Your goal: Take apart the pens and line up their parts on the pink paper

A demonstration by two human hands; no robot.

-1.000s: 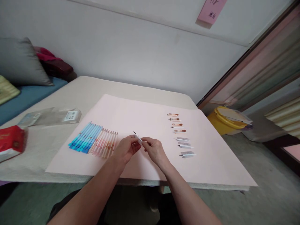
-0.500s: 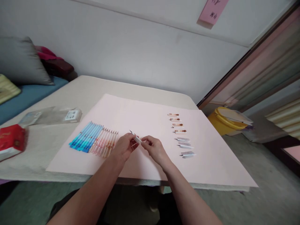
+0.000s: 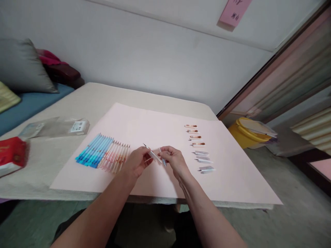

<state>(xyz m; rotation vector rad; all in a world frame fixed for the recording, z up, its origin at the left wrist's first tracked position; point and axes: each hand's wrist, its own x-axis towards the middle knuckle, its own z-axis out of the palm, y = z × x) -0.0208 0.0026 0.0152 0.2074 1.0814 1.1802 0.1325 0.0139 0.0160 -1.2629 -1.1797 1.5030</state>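
Observation:
My left hand (image 3: 140,160) pinches a slim white pen piece (image 3: 154,156) with a dark pointed tip that points up and left. In my right hand (image 3: 172,159), close beside it, the fingers close on a short pale pen part (image 3: 163,161) with a greyish patterned end; its exact kind is hard to make out. The two pieces look apart. To the left lie a row of blue pens (image 3: 95,150) and a row of pinkish-cream pens (image 3: 117,155). On the right, separated pen parts lie in a column, some with brown-patterned pieces (image 3: 198,144), others with grey ones (image 3: 206,168).
A pale pink sheet (image 3: 155,120) covers much of the cloth-topped table (image 3: 103,91). At the left are a clear plastic bag (image 3: 55,127) and a red packet (image 3: 11,153). A yellow bin (image 3: 239,132) stands on the floor at the right; a wall closes off the back.
My right hand has drawn slightly right, away from the white pen piece, and a short pale part now shows in its fingers. My left hand has hardly moved.

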